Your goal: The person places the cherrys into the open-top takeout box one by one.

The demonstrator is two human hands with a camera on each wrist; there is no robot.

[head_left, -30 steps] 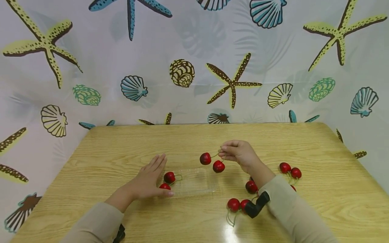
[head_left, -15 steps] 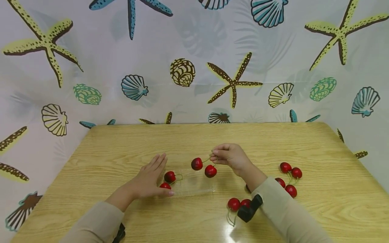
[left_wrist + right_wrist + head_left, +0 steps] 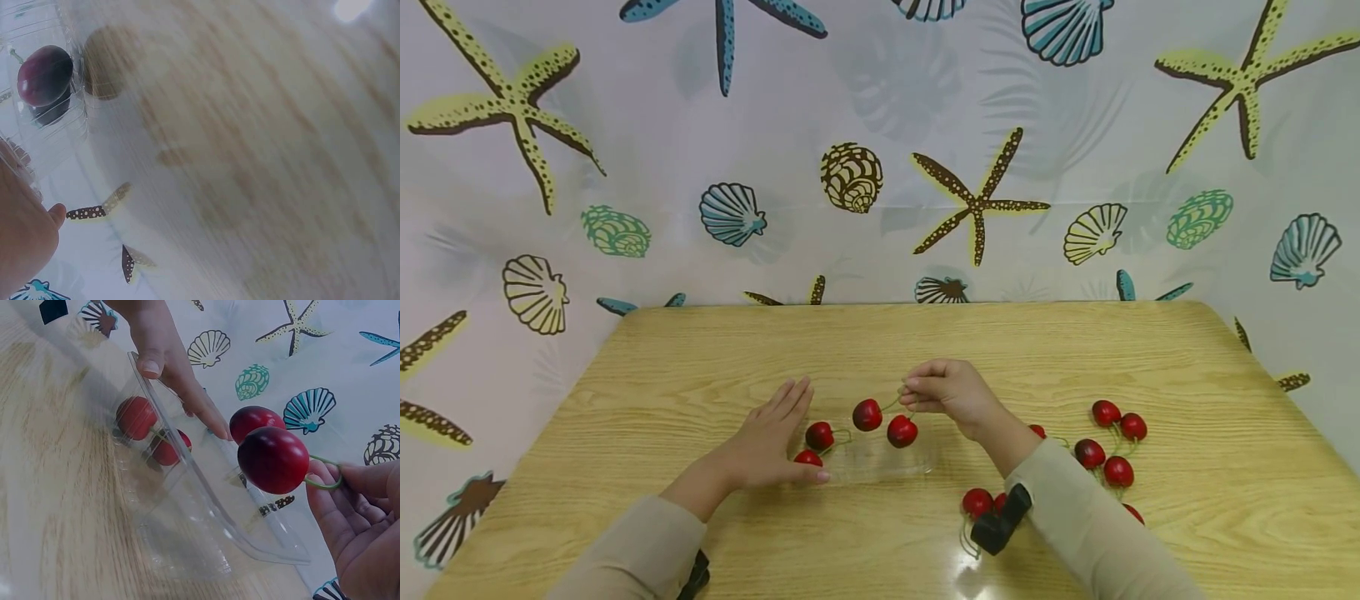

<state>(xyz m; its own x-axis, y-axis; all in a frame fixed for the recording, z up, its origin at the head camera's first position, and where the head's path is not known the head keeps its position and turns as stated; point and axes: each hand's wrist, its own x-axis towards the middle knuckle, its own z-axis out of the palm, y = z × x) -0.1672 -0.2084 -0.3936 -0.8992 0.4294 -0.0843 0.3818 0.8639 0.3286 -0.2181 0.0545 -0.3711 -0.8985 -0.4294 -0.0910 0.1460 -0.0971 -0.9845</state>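
By their green stems, my right hand pinches a pair of red cherries between thumb and fingertips. The pair hangs above a clear plastic box. My left hand rests at the box's left end, fingers straight and thumb spread along the near side. Inside that end lie two joined cherries, one partly hidden by the left hand in the head view. The left wrist view shows one dark cherry through the box wall, with part of the left hand below.
Several cherries lie in pairs on the wooden table to the right, some covered by the right forearm. Another pair sits nearer the front, partly behind the black wrist camera. A shell-patterned cloth hangs behind the table.
My right hand has moved left and slightly nearer, carrying the cherry pair from the box's right end to over its middle. The left hand has stayed in place.
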